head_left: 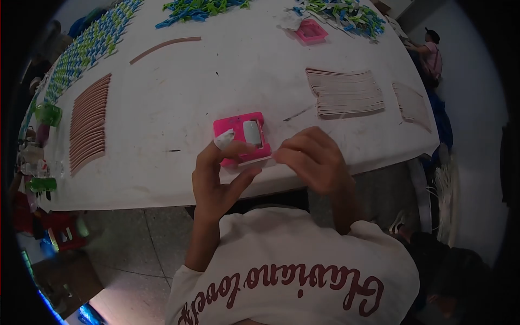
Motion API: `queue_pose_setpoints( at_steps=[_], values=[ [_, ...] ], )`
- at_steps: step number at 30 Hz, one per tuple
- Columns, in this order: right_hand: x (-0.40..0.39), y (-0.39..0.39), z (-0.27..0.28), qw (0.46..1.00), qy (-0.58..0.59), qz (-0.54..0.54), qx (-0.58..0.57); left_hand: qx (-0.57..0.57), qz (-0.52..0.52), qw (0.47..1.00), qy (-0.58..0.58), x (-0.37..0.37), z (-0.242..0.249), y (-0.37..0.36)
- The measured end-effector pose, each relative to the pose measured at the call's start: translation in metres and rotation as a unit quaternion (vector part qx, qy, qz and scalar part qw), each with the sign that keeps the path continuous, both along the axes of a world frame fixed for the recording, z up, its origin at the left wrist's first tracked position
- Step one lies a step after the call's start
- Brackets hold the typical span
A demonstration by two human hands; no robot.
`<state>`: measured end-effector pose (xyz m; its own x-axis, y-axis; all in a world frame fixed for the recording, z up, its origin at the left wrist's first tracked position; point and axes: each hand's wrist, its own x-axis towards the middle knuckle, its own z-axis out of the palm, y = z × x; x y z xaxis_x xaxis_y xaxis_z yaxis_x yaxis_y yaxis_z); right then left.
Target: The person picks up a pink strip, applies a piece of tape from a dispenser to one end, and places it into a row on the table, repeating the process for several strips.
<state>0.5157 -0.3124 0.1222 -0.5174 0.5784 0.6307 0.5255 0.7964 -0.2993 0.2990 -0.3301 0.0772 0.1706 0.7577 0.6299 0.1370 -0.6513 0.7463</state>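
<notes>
2 bare hands are held at the near edge of the white-covered table (179, 108). Between them, towards the left hand (214, 176), a bright pink square plastic box (239, 129) is set on the table, with 1 white rounded block (251, 134) seated in its top. Left grip: released, thumb and fingers spread apart, box overlapped by the fingers; contact can't be confirmed. 1 left finger is wrapped in white material (225, 139). Right hand (317, 162): fingertips drawn together just beside the box's near right corner; whether anything is pinched can't be told.

Further left, a row of thin brown strips (89, 127) is laid out. To the right, 2 groups of pale strips are seen: 1 larger (346, 93), 1 smaller (411, 105) near the table edge. 1 curved brown strip (165, 47) is left by itself beyond the box. At the far side, a small pink plastic tray (311, 33) is placed by a heap of blue, green and white pieces (346, 19).
</notes>
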Motion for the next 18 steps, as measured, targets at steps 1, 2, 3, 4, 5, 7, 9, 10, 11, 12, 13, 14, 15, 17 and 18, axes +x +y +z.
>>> queue_pose_setpoints(
  at_steps=[1,2,3,4,5,7,9,10,11,12,13,14,15,17,18],
  values=[
    [-0.011,0.000,-0.002,0.999,0.018,0.031,0.001,-0.014,0.004,0.997,-0.078,0.004,0.000,-0.001],
    [-0.017,0.000,-0.003,0.997,0.036,0.062,0.003,-0.027,0.009,0.987,-0.155,0.005,0.000,-0.002],
    [-0.018,0.002,-0.002,0.997,0.032,0.069,0.002,-0.026,0.016,0.987,-0.160,0.000,-0.001,-0.002],
    [-0.020,0.004,-0.002,0.997,0.031,0.073,0.000,-0.006,0.020,0.991,-0.132,-0.010,-0.003,-0.002],
    [-0.022,0.006,-0.001,0.997,0.030,0.078,-0.002,0.014,0.024,0.994,-0.105,-0.021,-0.006,-0.003],
    [-0.018,0.009,0.003,0.998,0.013,0.058,-0.012,-0.027,0.072,0.987,-0.140,-0.045,-0.005,-0.007],
    [-0.007,0.015,0.006,0.999,-0.009,0.037,-0.022,-0.068,0.125,0.967,-0.210,-0.073,-0.004,-0.009],
    [0.001,0.020,0.005,0.998,-0.027,0.028,-0.038,-0.068,0.138,0.957,-0.247,-0.089,-0.005,-0.007],
    [0.006,0.024,0.006,0.997,-0.047,0.019,-0.054,-0.069,0.145,0.953,-0.256,-0.106,-0.007,-0.005],
    [0.008,0.026,0.007,0.996,-0.057,0.026,-0.057,-0.075,0.119,0.950,-0.278,-0.123,-0.009,-0.003],
    [0.010,0.028,0.007,0.994,-0.050,0.023,-0.090,-0.082,0.094,0.945,-0.301,-0.131,-0.013,-0.001],
    [0.010,0.030,0.008,0.991,-0.043,0.019,-0.124,-0.084,0.103,0.941,-0.311,-0.132,-0.014,0.001],
    [0.008,0.034,0.007,0.990,-0.055,0.027,-0.128,-0.099,0.087,0.936,-0.327,-0.134,-0.015,0.004],
    [0.003,0.044,0.004,0.990,-0.102,0.042,-0.085,-0.114,0.080,0.925,-0.354,-0.137,-0.014,0.009],
    [0.000,0.048,0.002,0.988,-0.113,0.051,-0.088,-0.112,0.105,0.940,-0.304,-0.138,-0.011,0.011]
  ],
)
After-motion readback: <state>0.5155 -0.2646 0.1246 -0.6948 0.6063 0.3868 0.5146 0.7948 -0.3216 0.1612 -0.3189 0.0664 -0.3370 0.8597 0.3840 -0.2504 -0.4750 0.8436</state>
